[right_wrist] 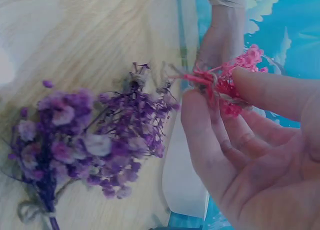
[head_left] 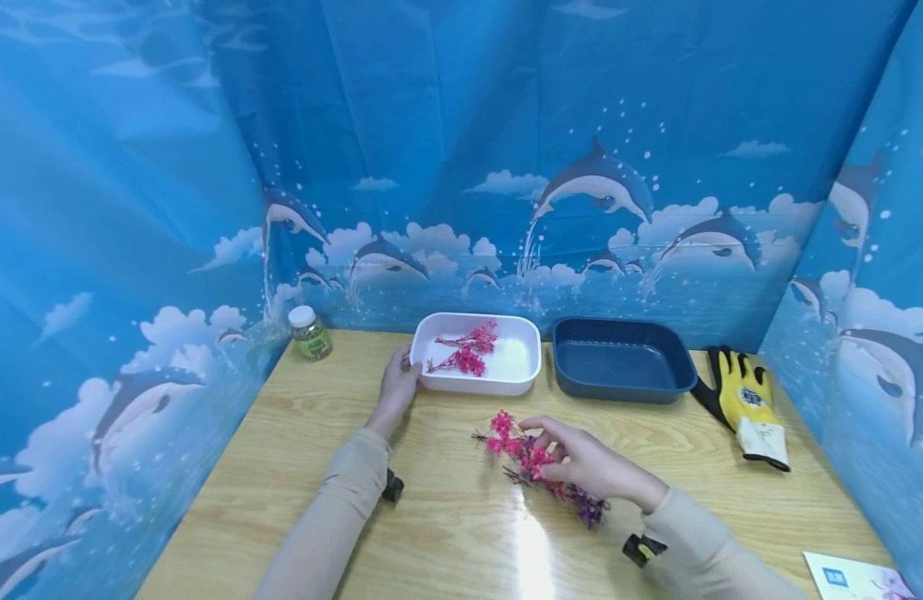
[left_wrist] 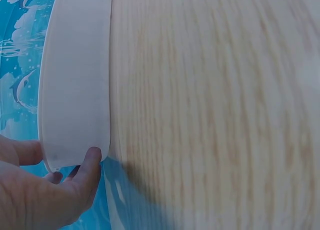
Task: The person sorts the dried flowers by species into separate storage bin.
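My right hand (head_left: 589,462) pinches a bunch of pink dried flowers (right_wrist: 220,85), tied with twine, between thumb and fingers above the table. Below it, in the right wrist view, bunches of purple dried flowers (right_wrist: 65,135) lie on the wood. Over at the back, my left hand (head_left: 398,385) grips the left end of a white basin (head_left: 517,358). The left wrist view has the thumb against the basin's long outer wall (left_wrist: 75,80) and other fingers round its end. Two pink flower bunches (head_left: 465,360) lie inside that basin.
A dark blue basin (head_left: 622,390) stands right of the white one. Farther right lies a yellow and black glove (head_left: 746,400). A white-lidded jar (head_left: 311,335) is at the back left, and a printed card (head_left: 844,577) at the front right. Dolphin-print curtains (head_left: 446,125) enclose the table.
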{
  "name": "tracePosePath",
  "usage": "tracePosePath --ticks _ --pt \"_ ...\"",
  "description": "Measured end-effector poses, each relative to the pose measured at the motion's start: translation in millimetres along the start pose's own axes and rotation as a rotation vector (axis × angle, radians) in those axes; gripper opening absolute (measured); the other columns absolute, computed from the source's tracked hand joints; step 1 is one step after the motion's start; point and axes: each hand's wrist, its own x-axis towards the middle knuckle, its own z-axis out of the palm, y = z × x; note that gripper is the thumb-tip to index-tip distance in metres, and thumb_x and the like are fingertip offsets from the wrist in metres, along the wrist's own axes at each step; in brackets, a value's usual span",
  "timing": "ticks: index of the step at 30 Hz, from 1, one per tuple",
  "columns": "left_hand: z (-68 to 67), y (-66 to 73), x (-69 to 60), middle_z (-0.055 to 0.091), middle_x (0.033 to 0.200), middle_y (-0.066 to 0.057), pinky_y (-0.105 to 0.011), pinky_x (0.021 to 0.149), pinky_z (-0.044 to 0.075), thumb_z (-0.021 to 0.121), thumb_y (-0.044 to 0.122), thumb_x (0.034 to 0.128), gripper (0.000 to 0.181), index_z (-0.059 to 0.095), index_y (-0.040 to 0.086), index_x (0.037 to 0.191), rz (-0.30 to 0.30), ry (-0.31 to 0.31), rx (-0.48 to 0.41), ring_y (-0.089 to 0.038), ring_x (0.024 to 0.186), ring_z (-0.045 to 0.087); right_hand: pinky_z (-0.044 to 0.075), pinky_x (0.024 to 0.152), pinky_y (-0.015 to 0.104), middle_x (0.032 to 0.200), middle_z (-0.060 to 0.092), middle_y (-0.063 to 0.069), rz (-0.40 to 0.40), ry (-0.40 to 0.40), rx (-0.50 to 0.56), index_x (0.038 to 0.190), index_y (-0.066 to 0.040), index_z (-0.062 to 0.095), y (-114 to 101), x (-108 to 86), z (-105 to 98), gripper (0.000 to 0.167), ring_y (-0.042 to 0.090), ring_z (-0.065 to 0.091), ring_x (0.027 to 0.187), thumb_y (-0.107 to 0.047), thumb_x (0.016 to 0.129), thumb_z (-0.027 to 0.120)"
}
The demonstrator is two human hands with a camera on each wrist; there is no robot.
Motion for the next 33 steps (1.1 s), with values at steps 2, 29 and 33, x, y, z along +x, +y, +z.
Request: tracePosePath --ticks 2,29,33 --pt "-0.3 -0.1 0.5 0.051 0.153 -0.028 -0.045 0.110 0.058 0.048 0.006 0.1081 0.054 0.036 0.000 0.160 -0.001 -0.001 -0.001 -0.041 0.134 0.058 0.066 0.078 0.030 0.124 0.064 0.020 -0.001 -0.007 0.055 0.159 -0.004 0.039 -1.4 -0.8 -3.1 0.070 0.022 0.070 0.097 -0.005 0.096 0.070" --pt "-1.9 1.8 -0.6 0.046 0.159 -0.025 -0.048 0.116 0.053 0.049 0.010 0.1091 0.055 0.034 0.004 0.162 -0.029 -0.020 -0.015 -0.041 0.142 0.054 0.067 0.063 0.043 0.126 0.054 0.027 0.047 0.207 0.137 0.158 -0.004 0.040 -22.1 36.5 -45.9 0.060 0.023 0.070 0.081 -0.001 0.102 0.062" --pt "-1.6 1.3 -0.1 0.047 0.158 -0.025 -0.048 0.116 0.053 0.048 0.011 0.1094 0.054 0.035 0.003 0.161 -0.027 -0.015 -0.006 -0.040 0.142 0.053 0.066 0.062 0.037 0.125 0.049 0.025 0.062 0.230 0.099 0.159 -0.008 0.038 -24.8 49.9 -53.3 0.060 0.022 0.068 0.077 -0.002 0.104 0.060"
